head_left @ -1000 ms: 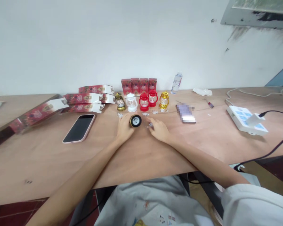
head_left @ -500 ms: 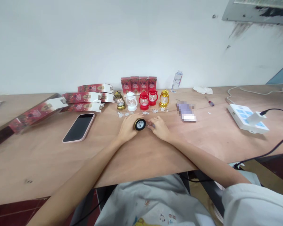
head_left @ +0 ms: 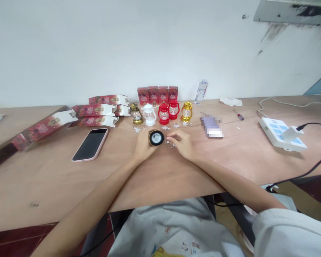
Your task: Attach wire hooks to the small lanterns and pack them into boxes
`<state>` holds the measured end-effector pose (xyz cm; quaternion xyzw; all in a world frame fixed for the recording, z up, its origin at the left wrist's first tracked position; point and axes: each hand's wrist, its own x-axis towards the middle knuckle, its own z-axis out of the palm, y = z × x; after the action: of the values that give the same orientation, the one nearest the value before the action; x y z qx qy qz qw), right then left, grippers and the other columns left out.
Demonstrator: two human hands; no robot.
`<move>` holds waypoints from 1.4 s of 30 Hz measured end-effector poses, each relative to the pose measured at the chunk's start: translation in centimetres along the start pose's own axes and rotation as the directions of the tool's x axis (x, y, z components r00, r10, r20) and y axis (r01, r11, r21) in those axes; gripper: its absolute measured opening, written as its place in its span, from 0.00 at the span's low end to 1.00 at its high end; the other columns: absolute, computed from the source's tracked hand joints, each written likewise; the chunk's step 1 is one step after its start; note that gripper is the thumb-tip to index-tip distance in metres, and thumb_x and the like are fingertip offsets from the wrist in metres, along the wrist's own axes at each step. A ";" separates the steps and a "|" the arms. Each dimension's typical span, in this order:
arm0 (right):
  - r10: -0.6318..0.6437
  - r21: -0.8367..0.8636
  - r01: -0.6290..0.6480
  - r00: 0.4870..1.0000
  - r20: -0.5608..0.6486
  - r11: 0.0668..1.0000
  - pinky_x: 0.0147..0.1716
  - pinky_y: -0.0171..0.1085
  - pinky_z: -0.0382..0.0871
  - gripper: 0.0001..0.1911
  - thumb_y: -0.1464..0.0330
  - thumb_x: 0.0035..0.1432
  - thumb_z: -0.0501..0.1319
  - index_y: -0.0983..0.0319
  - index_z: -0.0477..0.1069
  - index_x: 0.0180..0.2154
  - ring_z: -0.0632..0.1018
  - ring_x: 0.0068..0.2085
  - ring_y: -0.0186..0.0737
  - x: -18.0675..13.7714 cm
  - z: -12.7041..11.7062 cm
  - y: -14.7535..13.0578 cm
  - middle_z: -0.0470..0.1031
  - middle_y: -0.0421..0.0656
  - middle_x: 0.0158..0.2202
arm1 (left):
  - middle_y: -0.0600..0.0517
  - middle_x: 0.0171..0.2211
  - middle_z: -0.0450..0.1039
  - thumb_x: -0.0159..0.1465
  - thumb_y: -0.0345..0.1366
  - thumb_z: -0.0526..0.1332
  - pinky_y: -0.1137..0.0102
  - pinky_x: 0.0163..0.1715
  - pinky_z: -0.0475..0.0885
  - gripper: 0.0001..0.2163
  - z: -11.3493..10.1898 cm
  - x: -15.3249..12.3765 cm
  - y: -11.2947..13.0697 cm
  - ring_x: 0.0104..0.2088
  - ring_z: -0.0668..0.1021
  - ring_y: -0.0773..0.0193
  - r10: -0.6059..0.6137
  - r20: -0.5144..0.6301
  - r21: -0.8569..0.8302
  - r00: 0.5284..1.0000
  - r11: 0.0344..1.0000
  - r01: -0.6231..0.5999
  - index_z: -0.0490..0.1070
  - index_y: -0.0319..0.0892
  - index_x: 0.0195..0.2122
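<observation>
My left hand is wrapped round a small lantern with a gold rim. Its round black underside, with a pale disc in the middle, faces up towards me, and the rest of it is hidden by the hand. Just right of it, my right hand has thumb and forefinger pinched together. Whatever is between those fingertips is too small to make out. Tiny loose parts lie on the table beneath the right fingers. Beyond both hands stand a bronze lantern, a white lantern, two red lanterns and a gold lantern.
Red boxes stand against the wall, and opened red boxes lie at left. A pink-edged phone is left of my hands; another phone lies right. Farther right are a screwdriver and a power strip. A bottle stands behind.
The lantern in my left hand has shifted slightly left and up, its underside turned more towards me. My right fingers have lifted a little, showing tiny parts on the table below.
</observation>
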<state>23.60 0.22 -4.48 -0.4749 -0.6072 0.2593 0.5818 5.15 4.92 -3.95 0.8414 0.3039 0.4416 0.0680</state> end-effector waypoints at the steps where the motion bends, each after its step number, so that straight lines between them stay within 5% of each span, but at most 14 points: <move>1: 0.021 0.063 -0.019 0.999 -0.032 0.998 0.29 0.34 0.72 0.03 0.67 0.52 0.65 0.60 0.74 0.30 0.76 0.27 0.33 -0.1 0.1 -0.3 0.75 0.38 0.30 | 0.47 0.44 0.72 0.58 0.37 0.62 0.62 0.45 0.69 0.16 0.0 0.0 0.0 0.45 0.74 0.56 -0.003 -0.009 0.027 1.000 1.000 0.004 0.64 0.43 0.46; 6: -0.072 0.113 0.087 0.989 -0.131 0.990 0.33 0.36 0.75 0.03 0.66 0.53 0.65 0.58 0.76 0.31 0.78 0.31 0.35 -1.1 0.6 -1.8 0.76 0.40 0.31 | 0.47 0.40 0.73 0.58 0.36 0.62 0.63 0.41 0.67 0.13 0.2 0.1 0.3 0.42 0.73 0.55 0.041 -0.003 0.145 0.999 0.989 -0.040 0.65 0.42 0.43; 13: -0.378 -0.198 0.371 0.926 -0.001 0.907 0.38 0.34 0.73 0.06 0.69 0.59 0.60 0.58 0.77 0.34 0.78 0.36 0.35 -1.7 0.7 -2.3 0.78 0.41 0.33 | 0.47 0.40 0.73 0.61 0.36 0.58 0.63 0.40 0.64 0.10 0.6 -0.2 1.4 0.42 0.71 0.55 0.080 0.070 0.216 0.994 0.972 -0.094 0.66 0.41 0.43; 22: -0.389 -0.258 0.404 0.915 0.111 0.878 0.42 0.42 0.71 0.10 0.70 0.62 0.55 0.56 0.76 0.34 0.76 0.38 0.40 -1.8 0.1 -2.3 0.79 0.43 0.34 | 0.46 0.40 0.73 0.60 0.34 0.57 0.61 0.41 0.63 0.11 0.7 -0.2 1.8 0.44 0.70 0.52 0.027 0.120 0.242 0.992 0.969 -0.055 0.67 0.42 0.44; 42: -0.376 -0.269 0.382 0.924 0.074 0.884 0.42 0.39 0.70 0.10 0.69 0.64 0.54 0.58 0.74 0.36 0.76 0.39 0.38 -1.3 -0.2 -2.1 0.77 0.43 0.35 | 0.46 0.40 0.73 0.60 0.36 0.59 0.62 0.39 0.64 0.11 0.5 0.0 1.7 0.42 0.72 0.52 0.017 0.093 0.281 0.996 0.959 -0.042 0.67 0.42 0.43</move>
<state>22.99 -1.89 -3.23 -0.4216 -0.7242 0.0576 0.5426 6.29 3.66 -3.64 0.8659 0.3480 0.3564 -0.0461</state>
